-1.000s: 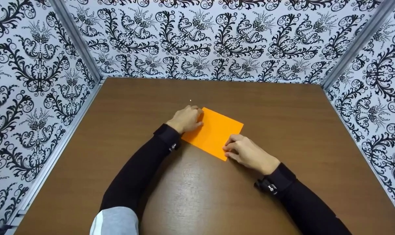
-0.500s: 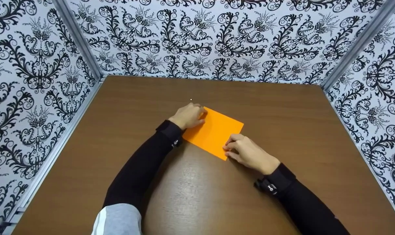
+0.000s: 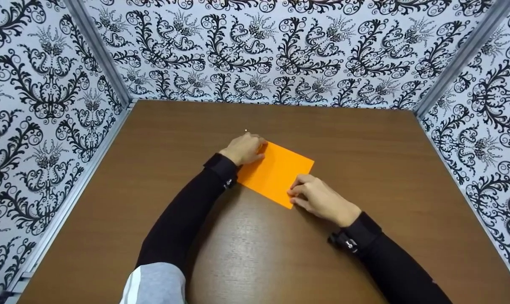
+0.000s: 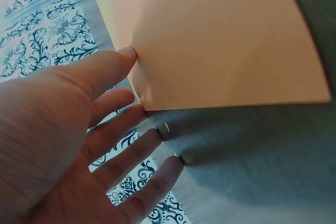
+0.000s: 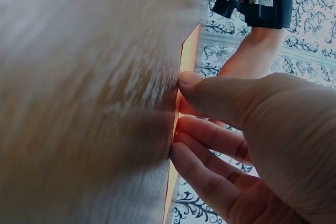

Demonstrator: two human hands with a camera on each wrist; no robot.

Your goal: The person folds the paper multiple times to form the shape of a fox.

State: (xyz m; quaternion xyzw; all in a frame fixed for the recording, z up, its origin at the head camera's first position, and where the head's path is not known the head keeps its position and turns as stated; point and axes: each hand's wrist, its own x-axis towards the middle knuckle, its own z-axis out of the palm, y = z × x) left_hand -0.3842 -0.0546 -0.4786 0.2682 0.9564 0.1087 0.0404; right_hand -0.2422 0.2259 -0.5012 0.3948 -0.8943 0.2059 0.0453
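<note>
A square sheet of orange paper (image 3: 276,169) lies turned at an angle on the brown table. At its left edge, my left hand (image 3: 243,150) pinches the paper with thumb and forefinger. In the left wrist view, the sheet (image 4: 226,40) is bent and slightly creased beside the thumb, while the other fingers of the left hand (image 4: 89,129) reach down to the table. My right hand (image 3: 322,198) holds the right edge near the front corner. The right wrist view shows the paper (image 5: 189,51) almost edge-on, with the right hand's (image 5: 252,135) thumb and fingertips against it.
The brown table (image 3: 246,253) extends around the sheet on all sides. White walls with black scrollwork (image 3: 255,50) enclose its back and both sides, joined by grey metal posts (image 3: 98,50). A tiny bright speck (image 3: 246,130) shows just beyond the left hand.
My left hand has shifted slightly to the right, and the paper's left edge has come in with it. The right hand stays in place.
</note>
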